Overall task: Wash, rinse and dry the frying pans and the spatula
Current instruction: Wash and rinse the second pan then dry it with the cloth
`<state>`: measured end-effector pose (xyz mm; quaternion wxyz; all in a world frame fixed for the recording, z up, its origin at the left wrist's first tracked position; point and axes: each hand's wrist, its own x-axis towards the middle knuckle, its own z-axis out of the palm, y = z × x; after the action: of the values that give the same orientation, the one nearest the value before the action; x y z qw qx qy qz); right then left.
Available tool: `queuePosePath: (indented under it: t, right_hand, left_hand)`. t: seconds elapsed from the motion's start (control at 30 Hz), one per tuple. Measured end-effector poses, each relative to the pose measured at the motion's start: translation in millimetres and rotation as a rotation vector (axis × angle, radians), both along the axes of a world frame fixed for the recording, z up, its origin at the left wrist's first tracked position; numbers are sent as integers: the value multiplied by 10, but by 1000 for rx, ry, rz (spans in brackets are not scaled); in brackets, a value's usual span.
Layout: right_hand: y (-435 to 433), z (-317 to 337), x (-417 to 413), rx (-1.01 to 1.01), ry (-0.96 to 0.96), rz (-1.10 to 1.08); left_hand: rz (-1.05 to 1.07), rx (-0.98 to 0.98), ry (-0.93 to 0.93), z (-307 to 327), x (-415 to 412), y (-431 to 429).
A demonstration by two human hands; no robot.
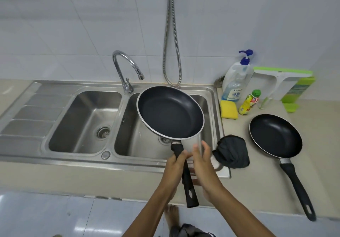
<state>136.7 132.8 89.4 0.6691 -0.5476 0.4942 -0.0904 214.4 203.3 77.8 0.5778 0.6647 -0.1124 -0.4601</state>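
Two frying pans (170, 112) (275, 138), one held

Held frying pan (170, 112): black non-stick, silver rim, tilted above the right sink basin, black handle pointing toward the viewer.
Second frying pan (276, 138): same look, upright on the counter right of the sink.

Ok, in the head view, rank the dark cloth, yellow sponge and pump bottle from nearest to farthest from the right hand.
From the right hand:
1. Dark cloth, just to its right at the sink's edge.
2. Yellow sponge, farther back on the counter.
3. Pump bottle, behind the sponge by the wall.
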Motion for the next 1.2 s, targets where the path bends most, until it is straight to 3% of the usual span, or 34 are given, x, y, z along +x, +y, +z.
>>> queuePosePath:
  t: [0.07,0.23,0.37,0.47,0.67,0.87,1.2]
  right_hand:
    - [200,115,-105,165,-58,33]
    - [532,158,-458,85,-53,156]
    - [727,243,-920,133,-142,160]
    - [883,361,-1205,153,-104,146]
    - [967,220,-1730,-180,-34,121]
    - [788,172,-2427,-400,26,92]
    - [53,316,-4243,-475,29,-66]
  left_hand:
    - [14,-1,-8,42,-167,62]
    - [4,-21,-99,82,-517,281]
    - [-26,-50,-128,144,-835,471]
    - [-46,-73,-111,148,-1137,586]
    - [-103,-86,-44,180,-1645,618]
    - [-128,-77,-94,245,-2069,371]
    - [-285,-236,-124,480,-3884,-501]
